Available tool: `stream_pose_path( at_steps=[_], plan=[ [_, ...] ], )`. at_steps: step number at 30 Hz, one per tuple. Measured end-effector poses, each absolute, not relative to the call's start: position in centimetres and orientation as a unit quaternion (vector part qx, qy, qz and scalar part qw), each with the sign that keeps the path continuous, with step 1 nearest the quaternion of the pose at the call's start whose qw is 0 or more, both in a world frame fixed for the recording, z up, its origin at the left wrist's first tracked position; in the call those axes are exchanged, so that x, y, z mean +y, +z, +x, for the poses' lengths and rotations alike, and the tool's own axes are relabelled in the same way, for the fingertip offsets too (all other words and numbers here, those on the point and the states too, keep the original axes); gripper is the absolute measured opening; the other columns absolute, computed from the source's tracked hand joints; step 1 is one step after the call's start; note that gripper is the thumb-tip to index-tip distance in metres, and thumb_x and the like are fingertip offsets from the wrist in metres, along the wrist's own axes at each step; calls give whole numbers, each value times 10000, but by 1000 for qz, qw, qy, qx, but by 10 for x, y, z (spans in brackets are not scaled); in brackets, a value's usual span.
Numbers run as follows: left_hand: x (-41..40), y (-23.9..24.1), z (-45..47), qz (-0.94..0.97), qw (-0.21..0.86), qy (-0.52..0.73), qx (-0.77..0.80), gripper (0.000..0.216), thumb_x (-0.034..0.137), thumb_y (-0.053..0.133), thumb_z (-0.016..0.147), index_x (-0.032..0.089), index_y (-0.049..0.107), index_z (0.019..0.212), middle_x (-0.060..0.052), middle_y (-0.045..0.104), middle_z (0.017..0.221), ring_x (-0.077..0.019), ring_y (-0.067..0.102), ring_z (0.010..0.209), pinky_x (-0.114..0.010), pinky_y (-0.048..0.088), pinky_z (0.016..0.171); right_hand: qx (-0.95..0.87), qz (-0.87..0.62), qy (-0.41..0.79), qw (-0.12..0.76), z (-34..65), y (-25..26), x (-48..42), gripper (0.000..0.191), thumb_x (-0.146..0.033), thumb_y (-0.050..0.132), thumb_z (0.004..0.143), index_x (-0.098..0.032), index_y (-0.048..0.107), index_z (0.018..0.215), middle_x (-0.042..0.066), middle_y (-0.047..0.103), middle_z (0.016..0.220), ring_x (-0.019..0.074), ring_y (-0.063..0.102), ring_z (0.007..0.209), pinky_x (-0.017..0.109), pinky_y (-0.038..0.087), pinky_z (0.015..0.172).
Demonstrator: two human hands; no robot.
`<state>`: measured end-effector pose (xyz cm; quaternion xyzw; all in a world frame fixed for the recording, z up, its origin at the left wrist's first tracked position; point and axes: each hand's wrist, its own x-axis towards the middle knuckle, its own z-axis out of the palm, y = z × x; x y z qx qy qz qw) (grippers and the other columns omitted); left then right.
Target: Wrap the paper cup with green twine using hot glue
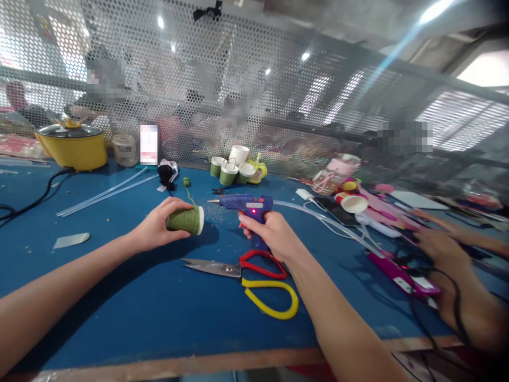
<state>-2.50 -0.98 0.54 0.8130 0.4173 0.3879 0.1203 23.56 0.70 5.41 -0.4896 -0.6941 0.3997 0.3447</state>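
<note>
My left hand (161,225) is closed around a paper cup wrapped in green yarn (183,222), lying on its side with its white rim to the right. A strand leads from the cup to a small green yarn ball (186,182) behind it. In my right hand (274,231) is a blue hot glue gun (254,206), its red light lit and its nozzle aimed left at the cup, a short gap away. A clear glue stick (294,205) runs out of its back. Scissors (238,269) with red and yellow handles lie spread on the table below.
Green-wrapped cups (228,173) and pliers (225,188) sit behind. A yellow electric pot (75,146), jar (124,149), lit phone (148,144) and glue sticks (107,192) are at left. A purple power strip (403,276) with cords lies right, beside another person's arms (449,254). Mesh (278,106) stands behind.
</note>
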Motion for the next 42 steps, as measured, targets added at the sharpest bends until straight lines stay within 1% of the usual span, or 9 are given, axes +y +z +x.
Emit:
stream_pose_path(
  at_steps=[5, 9, 14, 19, 23, 28, 32, 37, 42],
  plan=[
    [-13, 6, -24, 836, 82, 358, 407, 424, 273, 617, 738, 208, 451, 1122, -92, 456, 1122, -234, 479, 1055, -406, 418, 903, -667, -559, 374, 319, 240, 40, 29, 213, -322, 592, 735, -137, 595, 629, 36, 615, 605, 94, 537, 530, 204, 425, 516],
    [-16, 7, -22, 845, 68, 351, 399, 425, 263, 601, 747, 207, 429, 1132, -97, 453, 1120, -237, 480, 1056, -406, 421, 900, -663, -583, 357, 305, 239, 28, 39, 284, -337, 542, 779, -152, 539, 563, 25, 585, 519, 80, 505, 429, 192, 407, 426],
    [-16, 8, -21, 838, 76, 352, 410, 489, 286, 614, 733, 207, 388, 1160, -91, 475, 1127, -238, 485, 1060, -404, 407, 915, -674, -612, 307, 277, 238, 17, 46, 327, -417, 613, 705, -178, 496, 515, 0, 519, 377, 109, 484, 343, 222, 379, 379],
    [-17, 8, -19, 829, 77, 348, 430, 554, 296, 625, 715, 202, 349, 1186, -97, 484, 1154, -248, 488, 1067, -413, 408, 905, -700, -622, 192, 295, 239, 24, 47, 302, -359, 681, 635, -198, 480, 476, 18, 540, 499, 158, 557, 547, 249, 392, 502],
    [-20, 9, -15, 841, 60, 342, 415, 540, 265, 631, 707, 196, 351, 1163, -105, 500, 1145, -251, 492, 1058, -408, 417, 887, -766, -533, 146, 329, 223, 44, 28, 186, -353, 586, 733, -184, 579, 653, 37, 580, 732, 143, 549, 653, 267, 411, 624],
    [-23, 9, -12, 870, 21, 332, 364, 510, 234, 623, 720, 192, 349, 1148, -110, 512, 1117, -250, 492, 1034, -399, 425, 865, -861, -389, 170, 281, 189, 63, -4, 97, -264, 618, 717, -172, 588, 718, 14, 560, 737, 121, 520, 657, 255, 404, 632],
    [-23, 11, -11, 877, 5, 327, 353, 502, 230, 627, 724, 195, 344, 1137, -108, 517, 1093, -249, 496, 1008, -396, 431, 845, -867, -417, 113, 248, 174, 62, -9, 108, -236, 654, 696, -171, 568, 704, 15, 540, 729, 136, 504, 678, 272, 385, 638],
    [-23, 12, -10, 882, 3, 319, 348, 492, 241, 628, 727, 205, 346, 1128, -108, 517, 1097, -253, 489, 1010, -407, 419, 855, -863, -425, 140, 232, 174, 56, -4, 82, -163, 595, 728, -173, 540, 668, 10, 529, 708, 124, 498, 653, 265, 387, 630],
    [-24, 13, -10, 871, 25, 331, 362, 492, 263, 627, 722, 204, 352, 1126, -111, 511, 1103, -254, 490, 1024, -411, 419, 859, -862, -394, 152, 282, 178, 53, -5, 109, -132, 525, 734, -181, 490, 644, 5, 504, 710, 123, 479, 665, 261, 387, 631]
  ],
)
